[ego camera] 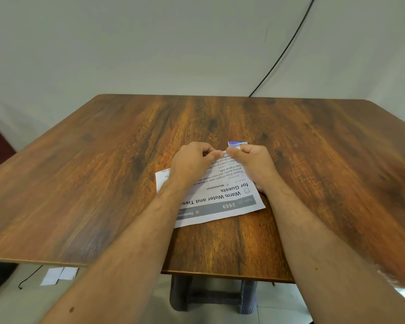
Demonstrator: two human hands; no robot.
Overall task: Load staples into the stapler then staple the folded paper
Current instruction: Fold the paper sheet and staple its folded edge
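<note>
On the brown wood-grain counter (pixel 103 183), both hands — left (pixel 192 160), right (pixel 253 160) — pinch the far edge of the white printed paper (pixel 220 199), likely folding it, beside a small blue staple box (pixel 237 143) — loading comes next, though no stapler shows

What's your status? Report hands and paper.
Left hand and right hand both pinching the paper at its far edge. Small blue box just beyond. Stapler not visible.

Paper (pixel 222 197), upside down: "Warm Water and Tiss… for Guests", "Workstation", "2669", probably "Dexterou…".
</note>
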